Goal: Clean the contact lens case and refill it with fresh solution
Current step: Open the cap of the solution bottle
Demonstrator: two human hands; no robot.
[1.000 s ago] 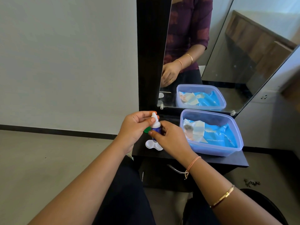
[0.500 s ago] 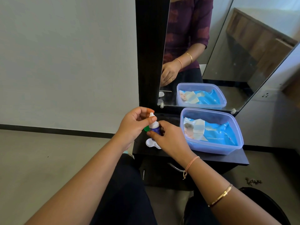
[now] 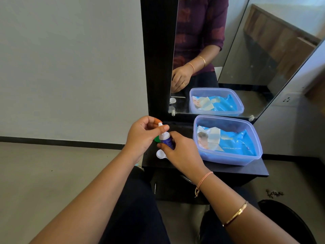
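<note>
- White plastic, the contact lens case lies on the black table close to its left edge, about midway between front and back. One round well shows; the rest is hidden under the right hand.
- The solution bottle, white with a dark blue label, is held upright just above and behind the case, nozzle up.
- The right hand wraps its fingers and thumb round the bottle's body from the right side.
- The left hand has curled fingers, and its thumb and forefinger pinch the tip of the nozzle.
- A green piece peeks out between the left hand and the bottle. Whether it is held or lies on the table cannot be told.
- A translucent blue box fills the table's right half and holds a blue wipes pack.
- A mirror rises along the back edge and reflects the box and one hand.
- The right forearm wears a pink thread band and a gold bangle.
</note>
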